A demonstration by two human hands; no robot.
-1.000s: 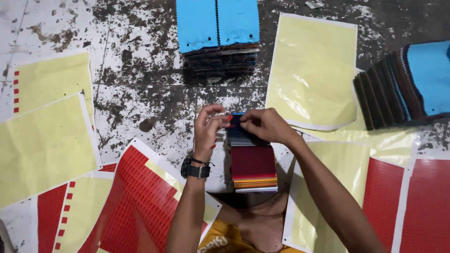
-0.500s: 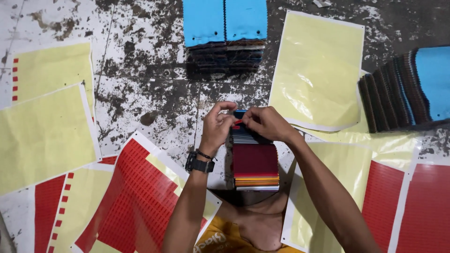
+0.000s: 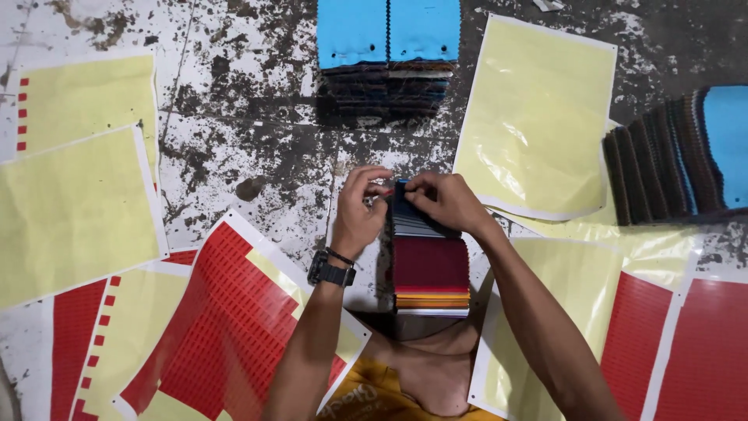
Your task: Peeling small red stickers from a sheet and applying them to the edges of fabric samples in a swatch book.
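While the person sits low over the floor (image 3: 257, 148), a swatch stack (image 3: 430, 269) lies just ahead of the knees, its fanned edges showing maroon, red and orange toward the body, so the layers can be told apart at a glance. Both hands meet at the stack's far end. The left hand (image 3: 357, 214), a black watch (image 3: 330, 273) on its wrist, has its fingertips pressed together on a small red bit at the stack's far left corner; what that bit is, I cannot tell. The right hand (image 3: 442, 201) lies over the dark top swatch, fingers curled and pinching its far edge, which seems to hold the layers square while the other hand works.

Either side of the arms, red sheets (image 3: 222, 327) and pale yellow sheets (image 3: 74, 214) overlap on the floor, spread flat within arm's reach. A further yellow sheet (image 3: 538, 117) lies beyond the right hand. At the floor's far edge sits a blue-topped stack (image 3: 387, 31) of dark swatches, and toward the right edge a second pile (image 3: 678, 156) leans fanned on its side, blue outermost.
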